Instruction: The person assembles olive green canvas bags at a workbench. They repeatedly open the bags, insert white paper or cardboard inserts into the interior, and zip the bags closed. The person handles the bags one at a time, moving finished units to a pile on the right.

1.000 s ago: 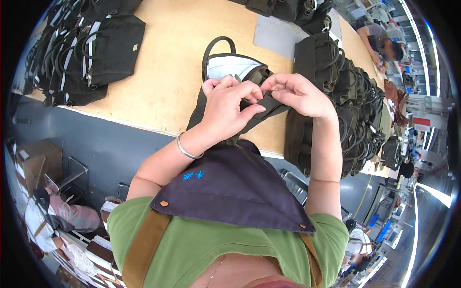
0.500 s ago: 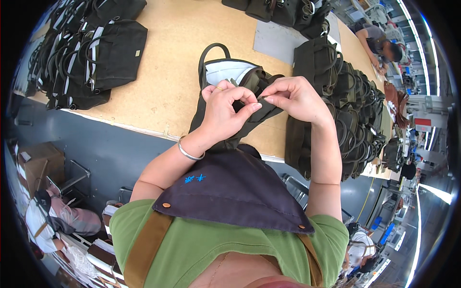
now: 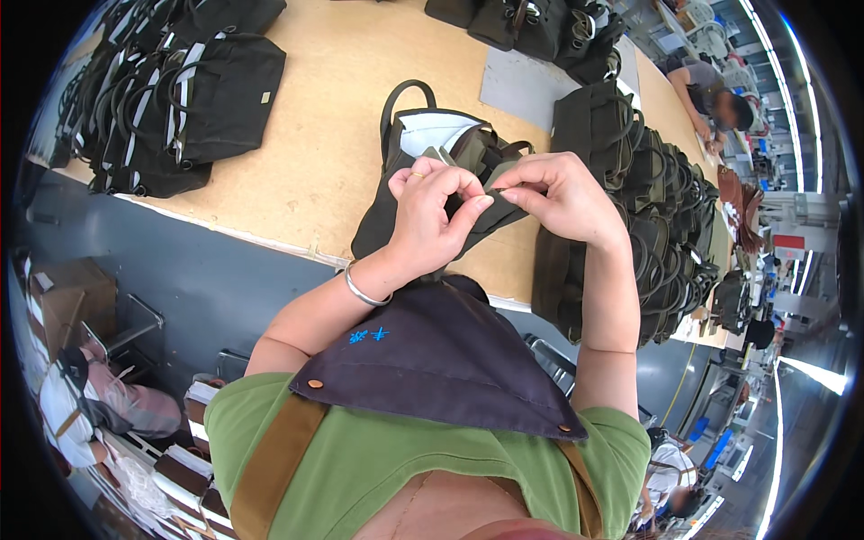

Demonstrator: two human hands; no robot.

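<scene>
Both hands, left hand (image 3: 430, 216) and right hand (image 3: 560, 193), pinch shut on dark bag (image 3: 423, 171), frame centre. Stacked bags (image 3: 180, 99) upper left, another pile (image 3: 648, 207) right, on tabletop (image 3: 333, 108).

We wear a green short-sleeved top (image 3: 378, 459) with tan-brown straps (image 3: 274, 454) over both shoulders and a dark navy bib (image 3: 441, 360) with copper rivets at its corners and a small blue mark. Silver bangle (image 3: 360, 290) on our left wrist, thin ring (image 3: 416, 175) on one left finger.

Both hands on dark bag over wooden surface (image 3: 297, 153).
Left hand (image 3: 432, 216) and right hand (image 3: 562, 193) pinch the dark bag (image 3: 423, 171); bag stacks (image 3: 180, 99) flank it.
</scene>
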